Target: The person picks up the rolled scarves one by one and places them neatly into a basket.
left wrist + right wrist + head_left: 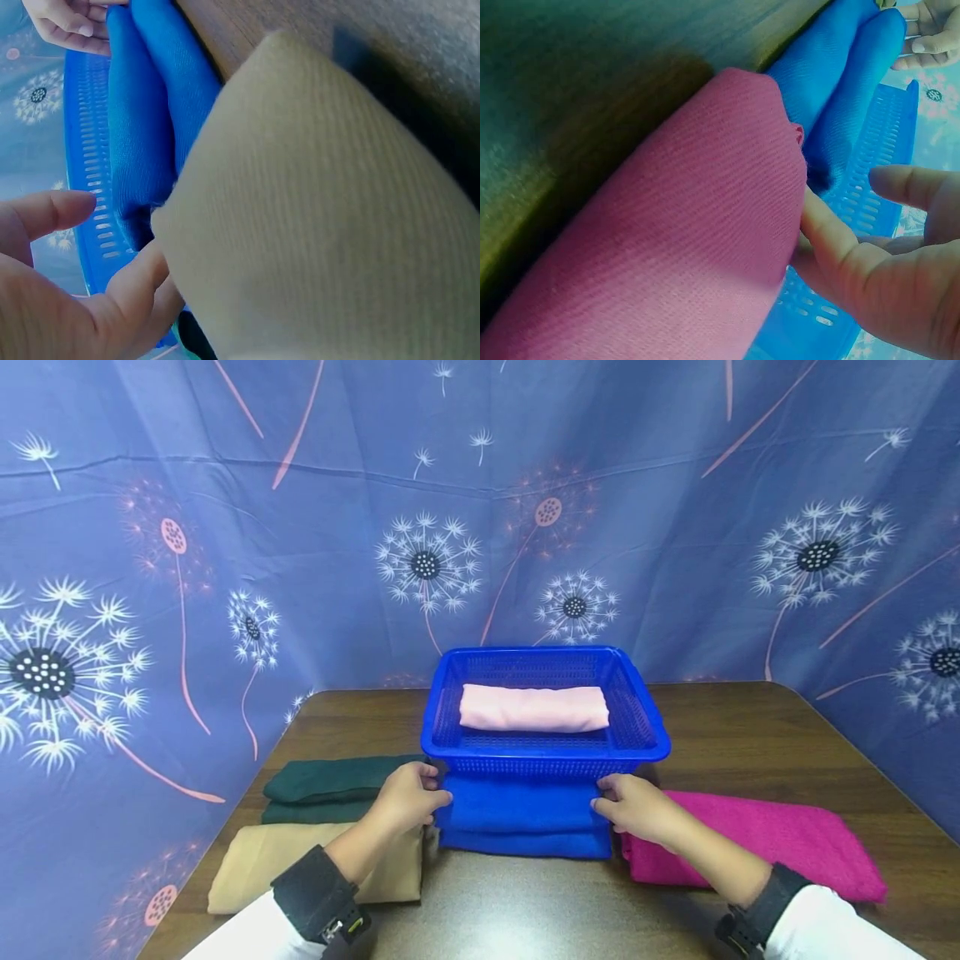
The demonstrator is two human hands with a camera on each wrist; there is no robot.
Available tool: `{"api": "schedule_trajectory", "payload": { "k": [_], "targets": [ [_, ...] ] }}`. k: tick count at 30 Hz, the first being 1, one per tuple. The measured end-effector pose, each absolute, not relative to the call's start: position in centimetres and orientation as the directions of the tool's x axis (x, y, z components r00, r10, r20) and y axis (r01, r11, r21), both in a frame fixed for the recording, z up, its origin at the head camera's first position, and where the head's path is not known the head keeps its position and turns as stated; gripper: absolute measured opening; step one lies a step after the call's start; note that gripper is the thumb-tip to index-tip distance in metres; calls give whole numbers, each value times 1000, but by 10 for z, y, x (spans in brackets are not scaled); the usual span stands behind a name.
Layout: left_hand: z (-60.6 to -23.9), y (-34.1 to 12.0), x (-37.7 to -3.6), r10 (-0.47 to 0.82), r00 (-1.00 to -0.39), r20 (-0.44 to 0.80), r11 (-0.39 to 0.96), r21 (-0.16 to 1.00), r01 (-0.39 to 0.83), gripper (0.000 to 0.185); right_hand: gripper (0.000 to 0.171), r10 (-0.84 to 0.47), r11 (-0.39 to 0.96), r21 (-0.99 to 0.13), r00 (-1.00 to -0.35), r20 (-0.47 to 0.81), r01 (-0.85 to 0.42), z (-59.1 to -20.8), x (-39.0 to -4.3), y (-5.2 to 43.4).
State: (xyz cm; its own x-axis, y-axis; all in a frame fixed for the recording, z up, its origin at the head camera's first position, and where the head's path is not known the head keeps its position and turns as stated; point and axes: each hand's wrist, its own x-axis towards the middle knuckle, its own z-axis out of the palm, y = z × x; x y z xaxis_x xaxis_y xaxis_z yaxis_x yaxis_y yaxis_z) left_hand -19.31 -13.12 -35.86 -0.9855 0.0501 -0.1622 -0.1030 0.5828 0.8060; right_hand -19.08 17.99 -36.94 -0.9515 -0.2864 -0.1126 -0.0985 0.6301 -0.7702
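Observation:
A blue folded cloth [525, 806] lies on the table right in front of the blue basket [546, 766]. At its left end is my left hand [408, 795], thumb held apart from the fingers, which reach in behind the beige cloth [315, 202] in the left wrist view. My right hand [637, 806] is at the other end, thumb likewise spread; its fingertips are partly hidden behind the magenta cloth [667, 217] in the right wrist view. Inside the basket rests a rolled pale pink cloth [534, 708].
On the left of the wooden table [510, 910], a dark green folded cloth [330, 781] lies behind the beige one. The magenta cloth lies to the right, under my right forearm. A blue dandelion-print curtain [480, 518] hangs close behind the basket.

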Motion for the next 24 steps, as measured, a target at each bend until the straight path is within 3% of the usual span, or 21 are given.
{"api": "schedule_trajectory", "payload": {
  "k": [5, 11, 16, 24],
  "targets": [
    [-360, -128, -197, 90, -969, -230, 523, 839, -151, 57, 50, -295, 672, -732, -947, -127, -112, -371, -196, 178],
    [-366, -123, -201, 117, -944, -308, 467, 856, -222, 54, 51, -266, 679, -733, -946, -186, -47, -378, -199, 176],
    [-370, -120, -204, 130, -916, -380, 376, 874, -309, 47, 52, -246, 652, -758, -944, -220, 7, -380, -202, 175],
    [-377, -116, -208, 104, -905, -412, 360, 864, -351, 58, 53, -241, 569, -818, -935, -260, 81, -383, -203, 172]
  ]
}}
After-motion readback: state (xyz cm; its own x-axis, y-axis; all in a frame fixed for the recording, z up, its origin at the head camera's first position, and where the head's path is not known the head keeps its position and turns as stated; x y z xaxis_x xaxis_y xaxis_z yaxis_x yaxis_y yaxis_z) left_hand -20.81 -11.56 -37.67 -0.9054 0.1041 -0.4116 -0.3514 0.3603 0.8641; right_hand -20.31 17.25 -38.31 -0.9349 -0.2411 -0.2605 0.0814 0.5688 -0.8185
